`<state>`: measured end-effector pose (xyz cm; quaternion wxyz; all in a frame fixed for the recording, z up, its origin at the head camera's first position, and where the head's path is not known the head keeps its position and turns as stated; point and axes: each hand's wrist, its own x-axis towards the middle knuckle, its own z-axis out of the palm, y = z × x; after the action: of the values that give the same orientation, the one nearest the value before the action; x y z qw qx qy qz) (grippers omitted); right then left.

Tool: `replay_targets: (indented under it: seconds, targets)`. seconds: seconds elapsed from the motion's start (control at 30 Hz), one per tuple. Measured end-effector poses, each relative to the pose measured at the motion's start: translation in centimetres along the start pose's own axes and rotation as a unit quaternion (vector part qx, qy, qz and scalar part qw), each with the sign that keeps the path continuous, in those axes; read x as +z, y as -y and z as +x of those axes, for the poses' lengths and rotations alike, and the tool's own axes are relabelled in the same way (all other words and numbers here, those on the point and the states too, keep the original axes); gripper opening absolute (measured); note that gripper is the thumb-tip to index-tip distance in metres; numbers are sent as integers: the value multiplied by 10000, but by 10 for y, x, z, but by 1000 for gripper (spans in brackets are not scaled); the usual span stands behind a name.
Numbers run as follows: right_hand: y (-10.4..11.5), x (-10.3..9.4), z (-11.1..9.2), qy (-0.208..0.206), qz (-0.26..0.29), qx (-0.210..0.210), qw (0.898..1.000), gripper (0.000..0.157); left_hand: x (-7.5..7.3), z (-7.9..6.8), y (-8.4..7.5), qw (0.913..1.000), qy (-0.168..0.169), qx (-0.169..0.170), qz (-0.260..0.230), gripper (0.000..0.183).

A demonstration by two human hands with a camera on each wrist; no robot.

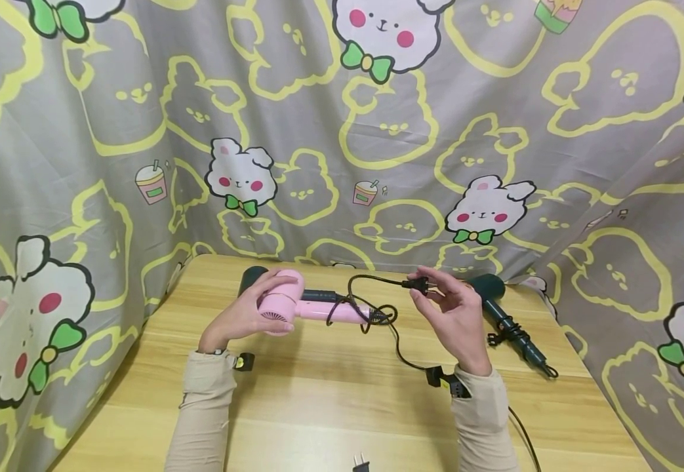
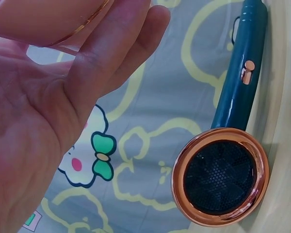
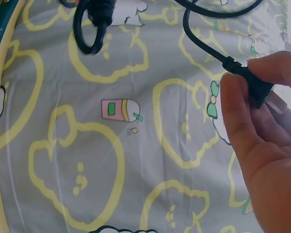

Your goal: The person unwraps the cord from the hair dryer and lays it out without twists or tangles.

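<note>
My left hand [image 1: 244, 314] grips the head of a pink hair dryer [image 1: 332, 311], fingers over the top and thumb below, holding it above the table. Its handle points right, with a black cord [image 1: 350, 285] looped loosely about the handle's end. At the cord's end is a black plug [image 1: 419, 284], which my right hand [image 1: 456, 321] pinches between thumb and fingers; the right wrist view shows the plug [image 3: 257, 87] with its metal prongs outward. Behind the pink dryer lies a dark green hair dryer [image 2: 220, 177] with a copper-coloured rim, partly hidden in the head view.
Another dark green hair dryer [image 1: 503, 318], its cord wrapped round the handle, lies at the right of the wooden table [image 1: 318, 406]. A dark two-pronged plug [image 1: 361, 466] shows at the near edge. Patterned grey curtains [image 1: 318, 131] enclose the table's back and sides.
</note>
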<state>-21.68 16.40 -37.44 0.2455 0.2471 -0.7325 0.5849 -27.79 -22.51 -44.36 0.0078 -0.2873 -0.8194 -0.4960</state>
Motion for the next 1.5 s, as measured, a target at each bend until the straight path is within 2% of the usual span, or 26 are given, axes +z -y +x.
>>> replay_targets:
  seconds: [0.37, 0.67, 0.87, 1.0, 1.27, 1.43, 1.5]
  targets:
    - [13, 2, -3, 178, 355, -54, 9992, 33, -1, 0, -2, 10000, 30, -88, 20, 89]
    - [23, 4, -8, 677, 478, -302, 9961, 31, -2, -1, -1, 10000, -1, -92, 34, 89]
    - [31, 2, -8, 1180, 502, 140, 9916, 31, -4, -1, -1, 9999, -30, -96, 120, 87]
    - [35, 2, -9, 1373, 444, 450, 9885, 28, -4, -1, -1, 9998, -48, -159, 134, 88]
    - [35, 9, -9, 1454, 310, 815, 9855, 8, -5, -4, -2, 9994, -100, -274, 206, 90]
    - [34, 12, -9, 1477, -11, 1193, 9818, 7, -6, -5, -2, 9993, -98, -296, 185, 89]
    - [34, 13, -8, 1551, -64, 1397, 9779, 12, -6, -5, -2, 9994, -91, -289, 158, 89]
